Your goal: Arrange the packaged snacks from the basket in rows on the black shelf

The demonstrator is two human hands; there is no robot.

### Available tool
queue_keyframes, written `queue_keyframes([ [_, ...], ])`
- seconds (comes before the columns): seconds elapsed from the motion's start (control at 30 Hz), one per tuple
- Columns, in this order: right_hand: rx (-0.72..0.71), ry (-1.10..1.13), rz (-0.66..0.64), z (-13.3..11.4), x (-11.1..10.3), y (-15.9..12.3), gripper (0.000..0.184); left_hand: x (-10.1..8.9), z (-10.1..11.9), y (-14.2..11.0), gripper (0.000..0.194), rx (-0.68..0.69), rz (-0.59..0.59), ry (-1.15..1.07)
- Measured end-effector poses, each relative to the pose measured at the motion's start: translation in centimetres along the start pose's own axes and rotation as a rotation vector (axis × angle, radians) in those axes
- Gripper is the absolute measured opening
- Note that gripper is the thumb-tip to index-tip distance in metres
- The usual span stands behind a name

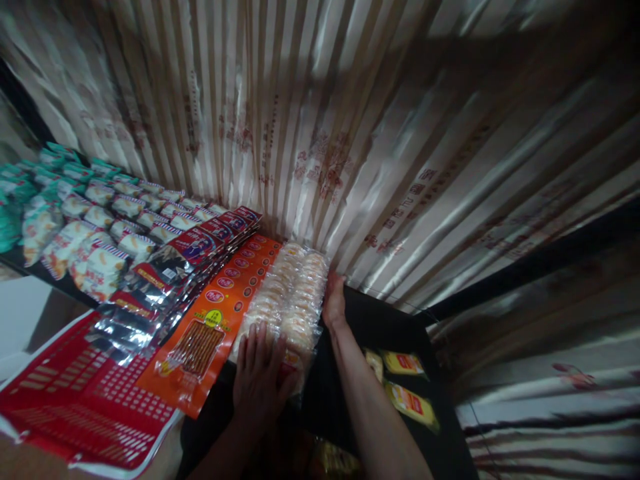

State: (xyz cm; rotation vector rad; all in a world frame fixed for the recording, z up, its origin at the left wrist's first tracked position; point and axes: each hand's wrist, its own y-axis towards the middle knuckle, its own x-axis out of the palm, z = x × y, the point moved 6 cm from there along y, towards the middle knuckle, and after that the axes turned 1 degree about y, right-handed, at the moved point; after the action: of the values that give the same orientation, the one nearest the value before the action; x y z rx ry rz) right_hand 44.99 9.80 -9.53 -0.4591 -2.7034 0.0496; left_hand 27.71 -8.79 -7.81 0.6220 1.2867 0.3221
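Two rows of clear-wrapped pale round crackers stand side by side on the black table. My left hand rests on the near end of these rows with its fingers stretched out. Along the right side of the rows, my right hand lies against the far packs, its fingers partly hidden behind them. Left of the crackers lies a run of orange packets of brown sticks, overlapping one another. Beyond these are dark silver-and-red packets, also layered.
White snack bags and green-topped bags fill the table's left part. A red basket with a white rim sits at the lower left. Several yellow packs lie right of my right arm. A pleated printed curtain hangs behind.
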Motion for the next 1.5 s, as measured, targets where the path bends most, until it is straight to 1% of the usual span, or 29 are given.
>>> queue_keyframes([
  [0.07,-0.022,-0.007,0.032,0.0,-1.0,-1.8,0.069,0.0,0.0,0.0,0.064,-0.009,-0.012,-0.004],
  [0.13,-0.01,-0.005,0.023,0.6,-1.4,-3.9,0.07,0.0,0.0,0.0,0.064,-0.019,-0.018,-0.011],
  [0.23,0.029,-0.03,0.002,1.8,-1.1,-6.2,0.068,-0.2,0.0,0.1,0.064,-0.031,-0.031,-0.024],
  [0.3,0.041,-0.056,-0.006,2.1,-0.6,-6.8,0.067,-0.3,0.0,0.1,0.063,-0.031,-0.039,-0.031],
  [0.4,0.019,-0.063,0.001,1.5,-0.3,-7.0,0.069,-0.4,-0.1,0.1,0.063,-0.03,-0.029,-0.043],
  [0.47,-0.036,-0.078,0.048,0.6,-0.9,-7.5,0.068,-0.4,-0.1,0.0,0.064,-0.036,-0.017,-0.056],
  [0.53,-0.111,-0.115,0.122,-0.1,-1.9,-8.8,0.067,-0.4,-0.2,-0.1,0.064,-0.051,-0.004,-0.079],
  [0.6,-0.169,-0.191,0.184,-0.3,-3.1,-11.1,0.066,-0.5,-0.2,-0.3,0.064,-0.07,0.011,-0.103],
  [0.7,-0.188,-0.416,0.218,0.2,-4.6,-15.3,0.066,-1.0,-0.3,-0.8,0.064,-0.1,0.059,-0.135],
  [0.8,-0.206,-0.653,0.148,1.0,-5.2,-18.8,0.066,-1.6,-0.4,-1.4,0.065,-0.143,0.103,-0.155],
  [0.87,-0.258,-0.783,0.076,1.4,-5.0,-20.1,0.065,-1.6,-0.4,-1.7,0.066,-0.149,0.096,-0.148],
  [0.93,-0.329,-0.9,0.038,1.7,-4.6,-20.5,0.063,-1.2,-0.3,-1.8,0.066,-0.141,0.062,-0.126],
  [1.0,-0.407,-0.993,0.037,1.9,-3.9,-20.4,0.06,-0.7,-0.3,-1.8,0.065,-0.143,0.036,-0.099],
  [1.07,-0.471,-1.049,0.034,2.0,-3.3,-20.2,0.056,-0.4,-0.4,-1.7,0.064,-0.154,0.034,-0.085],
  [1.13,-0.504,-1.072,0.031,2.1,-3.1,-20.1,0.054,-0.3,-0.5,-1.7,0.064,-0.15,0.047,-0.088],
  [1.3,-0.567,-1.039,0.024,1.5,-4.0,-20.8,0.056,-1.0,-0.2,-1.9,0.064,-0.091,0.03,-0.081],
  [1.4,-0.612,-1.055,-0.009,0.9,-4.7,-21.7,0.051,-1.4,0.6,-2.4,0.059,0.0,-0.014,-0.073],
  [1.5,-0.628,-1.125,-0.078,0.9,-4.8,-22.3,0.043,-1.1,1.6,-2.9,0.056,0.081,-0.075,-0.065],
])
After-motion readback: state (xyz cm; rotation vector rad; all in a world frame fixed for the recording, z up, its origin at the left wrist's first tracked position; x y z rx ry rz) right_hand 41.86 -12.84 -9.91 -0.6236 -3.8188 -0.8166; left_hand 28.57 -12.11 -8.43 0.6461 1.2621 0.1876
